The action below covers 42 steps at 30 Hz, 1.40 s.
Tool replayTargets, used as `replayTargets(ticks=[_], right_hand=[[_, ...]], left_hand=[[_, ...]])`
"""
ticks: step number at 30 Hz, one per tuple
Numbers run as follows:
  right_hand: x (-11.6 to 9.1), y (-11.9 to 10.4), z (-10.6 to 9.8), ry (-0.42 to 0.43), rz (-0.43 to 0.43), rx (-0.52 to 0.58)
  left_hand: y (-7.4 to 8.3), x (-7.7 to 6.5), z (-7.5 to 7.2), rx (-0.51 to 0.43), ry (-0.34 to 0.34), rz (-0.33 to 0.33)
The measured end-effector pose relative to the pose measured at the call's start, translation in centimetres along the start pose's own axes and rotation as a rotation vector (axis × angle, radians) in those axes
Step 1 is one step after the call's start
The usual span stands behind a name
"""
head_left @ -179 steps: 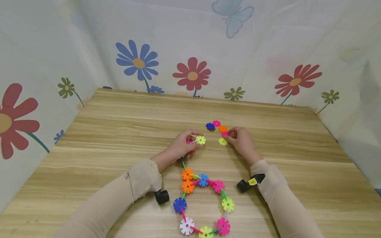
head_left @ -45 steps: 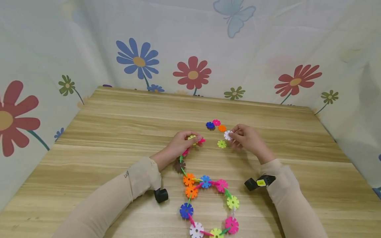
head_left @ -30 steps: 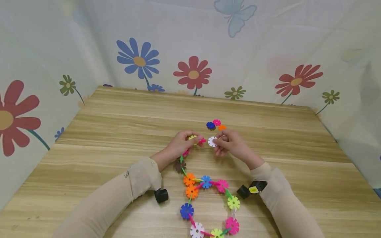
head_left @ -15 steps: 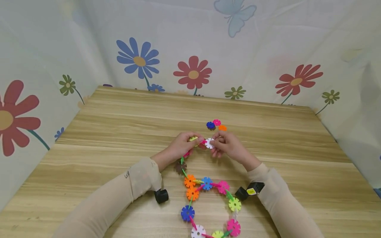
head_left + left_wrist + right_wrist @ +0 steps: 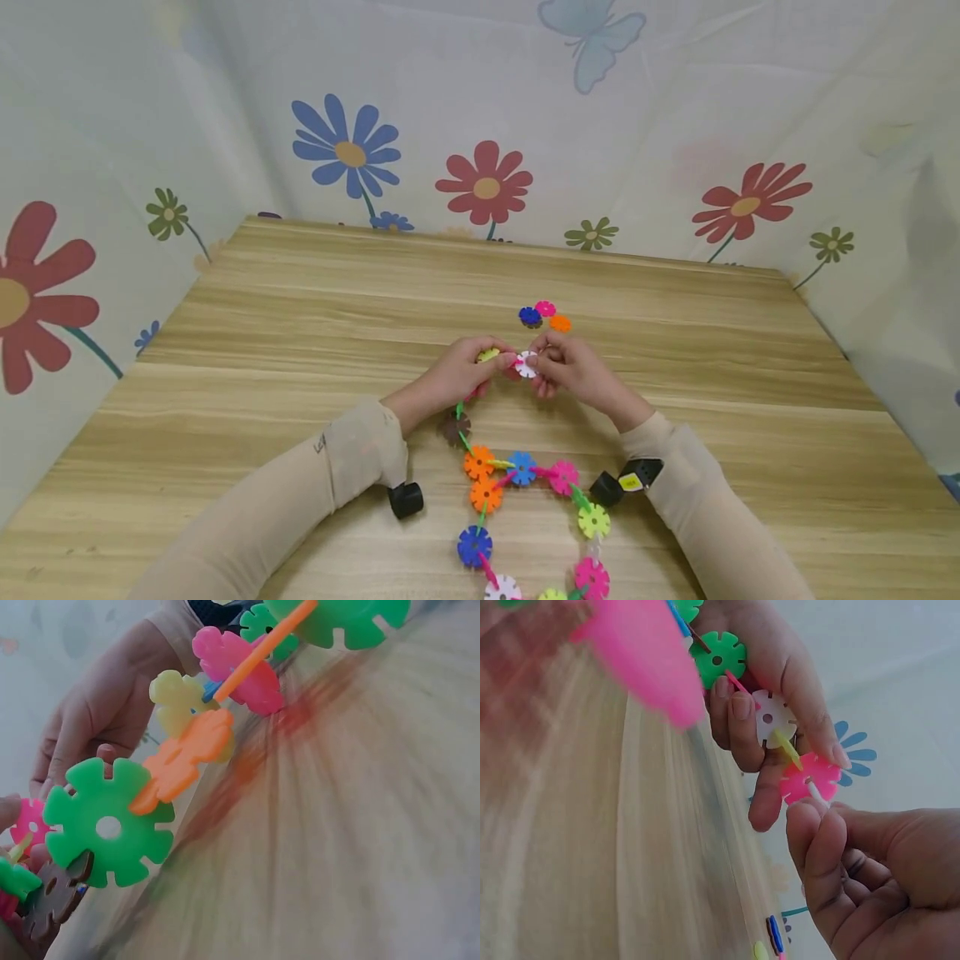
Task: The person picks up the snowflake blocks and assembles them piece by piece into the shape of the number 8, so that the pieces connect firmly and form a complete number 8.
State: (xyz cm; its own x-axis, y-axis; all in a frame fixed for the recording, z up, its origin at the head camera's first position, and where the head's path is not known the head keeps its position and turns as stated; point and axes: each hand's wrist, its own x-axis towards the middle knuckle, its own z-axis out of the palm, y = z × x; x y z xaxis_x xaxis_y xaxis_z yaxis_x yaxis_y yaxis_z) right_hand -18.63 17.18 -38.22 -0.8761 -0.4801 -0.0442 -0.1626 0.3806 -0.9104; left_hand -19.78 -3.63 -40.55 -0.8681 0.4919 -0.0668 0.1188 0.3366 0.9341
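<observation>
A chain of slotted, flower-shaped plastic discs runs from a ring of discs [image 5: 475,547] near the person up to the left hand [image 5: 457,373]. The left hand holds the chain's far end, its fingers around a yellow disc [image 5: 488,355] and a pink disc [image 5: 816,777]. The right hand [image 5: 576,373] pinches a white disc [image 5: 526,372] between thumb and forefinger. In the right wrist view the white disc, seen edge-on, meets the pink disc at a slot. Close in the left wrist view hang a green disc [image 5: 109,859] and an orange disc [image 5: 187,754] of the chain.
Beyond the hands lie loose discs: a blue disc [image 5: 529,315] over a dark one, a pink disc [image 5: 545,308] and an orange disc [image 5: 560,323]. The wooden table [image 5: 337,283] ends at a flower-printed cloth [image 5: 637,167].
The right hand's earlier pink disc now sits on the chain's end. The right hand took up the white disc and moved left to the pink one. The ring slid slightly nearer the person.
</observation>
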Motion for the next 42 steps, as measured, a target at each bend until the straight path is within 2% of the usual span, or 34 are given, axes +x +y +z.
replayTargets(ticks=[6, 14, 22, 27, 32, 36, 42], right_hand=[[0.1, 0.0, -0.6, 0.03, 0.038, 0.005], [-0.2, 0.4, -2.2, 0.128, 0.065, -0.128], [-0.4, 0.9, -3.1, 0.244, 0.127, -0.314], [-0.2, 1.5, -3.2, 0.232, 0.139, -0.425], [0.0, 2.3, -3.0, 0.208, 0.128, -0.561], [0.2, 2.7, -2.9, 0.207, 0.12, -0.594], [0.1, 2.8, -2.9, 0.199, 0.102, -0.605]], left_hand=[[0.2, 0.0, -0.3, -0.101, -0.02, 0.032], [0.1, 0.3, -0.9, -0.134, -0.003, -0.005], [0.7, 0.0, -1.6, 0.009, -0.058, 0.028], [0.8, -0.2, -1.9, 0.123, -0.076, 0.073], [0.5, 0.0, -2.1, 0.28, -0.059, 0.145], [0.4, 0.2, -2.2, 0.381, -0.042, 0.184], [0.5, 0.1, -2.3, 0.441, -0.006, 0.181]])
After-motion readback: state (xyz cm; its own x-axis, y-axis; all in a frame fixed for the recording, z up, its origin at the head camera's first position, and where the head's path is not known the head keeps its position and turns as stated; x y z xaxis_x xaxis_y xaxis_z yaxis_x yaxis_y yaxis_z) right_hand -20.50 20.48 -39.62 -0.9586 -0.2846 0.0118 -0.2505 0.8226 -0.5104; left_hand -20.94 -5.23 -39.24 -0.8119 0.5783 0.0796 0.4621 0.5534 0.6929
